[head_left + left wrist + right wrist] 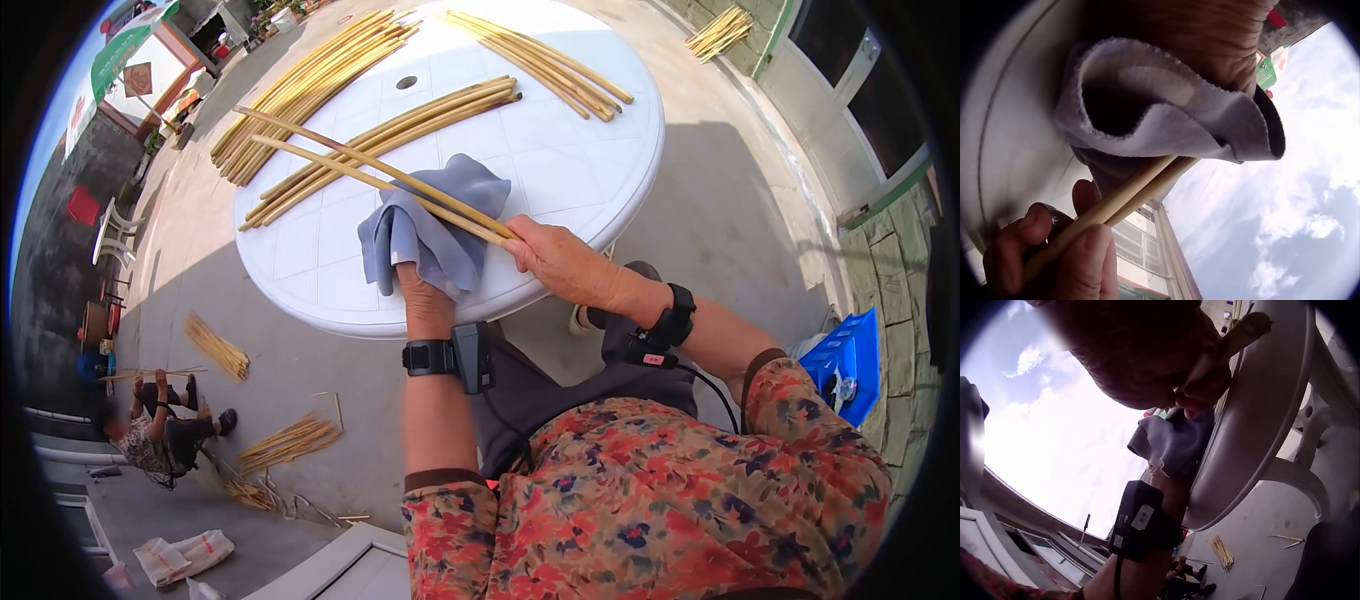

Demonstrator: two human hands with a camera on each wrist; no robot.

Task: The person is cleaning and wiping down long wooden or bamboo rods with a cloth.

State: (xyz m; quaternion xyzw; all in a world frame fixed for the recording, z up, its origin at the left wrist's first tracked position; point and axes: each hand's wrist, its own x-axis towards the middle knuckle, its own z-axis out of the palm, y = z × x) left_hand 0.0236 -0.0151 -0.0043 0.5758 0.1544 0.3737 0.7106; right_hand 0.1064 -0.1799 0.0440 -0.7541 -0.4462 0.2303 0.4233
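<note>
Two long yellow sticks (340, 151) slant across a grey-blue cloth (405, 235) above the white table (610, 185). My right hand (562, 260) grips their near ends, thumb and fingers round them. Mostly covered by the cloth, my left hand (427, 300) holds it bunched around the sticks; its fingers are hidden. In the left wrist view, the sticks (1138, 187) run from the folded cloth (1172, 128) into my right hand (1088, 262). A stick end (1247, 332) pokes out of my right hand (1147, 356) in the right wrist view.
Stick bundles lie on the table: a large pile (300, 90), a middle bundle (400, 130) and one at the far right (545, 65). More bundles (217, 347) lie on the ground. A seated person (150, 435) holds sticks at the left. A blue crate (855, 365) stands at the right.
</note>
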